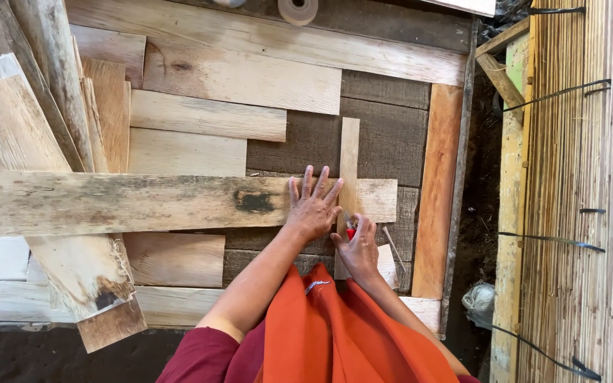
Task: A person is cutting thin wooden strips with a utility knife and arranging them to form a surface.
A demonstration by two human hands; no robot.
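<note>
At the far left, rough weathered offcuts (30, 120) lean in a loose stack, grey and splintery, one with a frayed, broken end. A long horizontal plank (129, 203) runs from the left edge toward the middle, pale and grimy with a dark stain near its right part. The left hand (312, 207) lies flat on that plank's right part, fingers spread wide and pressed down, holding nothing. Just right of it a narrow upright strip (349, 159) of light, smoother wood crosses the plank at a right angle, running from far to near. The right hand (358, 248) sits at the strip's near part, just beside the left hand, fingers curled closed around a small red object (350, 232), too hidden to identify. Further right lies an orange-brown board (435, 191) set lengthwise, then a dark gap, and at the far right a wall of thin bamboo slats (576, 191) bound with black wire.
</note>
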